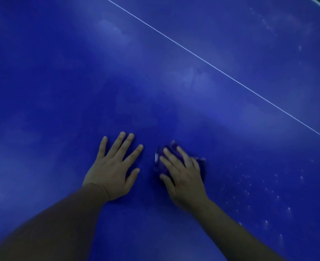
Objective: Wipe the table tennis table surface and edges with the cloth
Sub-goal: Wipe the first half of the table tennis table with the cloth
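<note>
- Blue fills nearly the whole view: the table tennis counter (61,72), crossed by a thin white line (212,65) running from the top middle down to the right side.
- Purple cloth (167,150) sits bunched on the counter under the right hand (181,174), whose grip is spread over it with fingers lightly curled on the wad, pressing it down.
- Left hand (114,166) lies flat just beside it, fingers straight and fanned, holding nothing, braced on the counter.
- White specks (268,194) dot the surface to the right of the cloth and near the far right corner; hazy pale patches show across the middle.
- Risks, as I judge them: the small bunched wad covers little, so strokes may skip specks or only smear the haze; the braced palm could leave fresh prints; no counter edge is close at hand, so the edges look yet undone.
</note>
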